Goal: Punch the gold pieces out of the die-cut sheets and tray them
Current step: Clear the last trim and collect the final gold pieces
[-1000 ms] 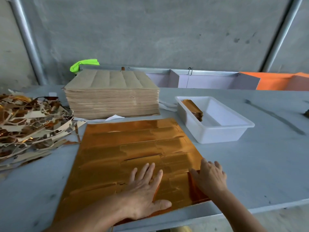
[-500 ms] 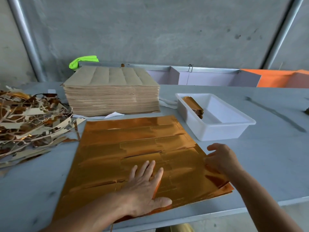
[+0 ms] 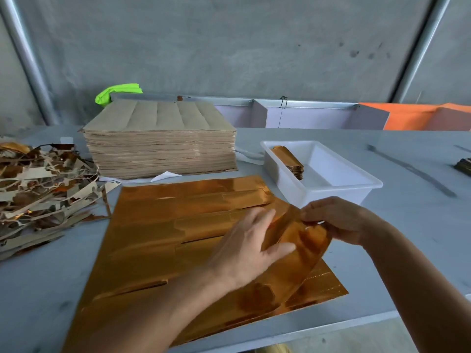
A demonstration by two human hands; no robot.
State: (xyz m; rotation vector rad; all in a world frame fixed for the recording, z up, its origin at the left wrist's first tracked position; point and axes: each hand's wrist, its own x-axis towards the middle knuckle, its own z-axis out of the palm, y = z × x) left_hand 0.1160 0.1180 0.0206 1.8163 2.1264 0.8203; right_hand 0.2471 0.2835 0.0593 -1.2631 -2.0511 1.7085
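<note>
A pile of shiny gold die-cut sheets (image 3: 163, 233) lies flat on the grey table in front of me. The right edge of the top sheet (image 3: 303, 240) is lifted and curled up. My right hand (image 3: 339, 220) pinches that raised edge from the right. My left hand (image 3: 249, 245) rests on the sheet beside the curl, fingers fairly straight, thumb against the lifted part. A white plastic tray (image 3: 339, 184) stands behind my right hand. A small stack of punched gold pieces (image 3: 290, 159) leans in its left end.
A tall stack of brown card sheets (image 3: 160, 143) stands at the back centre. A heap of gold and brown scrap strips (image 3: 38, 189) covers the left side. A green object (image 3: 117, 94) sits behind the stack. The table's front edge (image 3: 356, 322) runs just below the sheets.
My right hand has raised the right edge of the top sheet and curled it toward the middle. My left hand has slid right and forward across the sheet to the curl.
</note>
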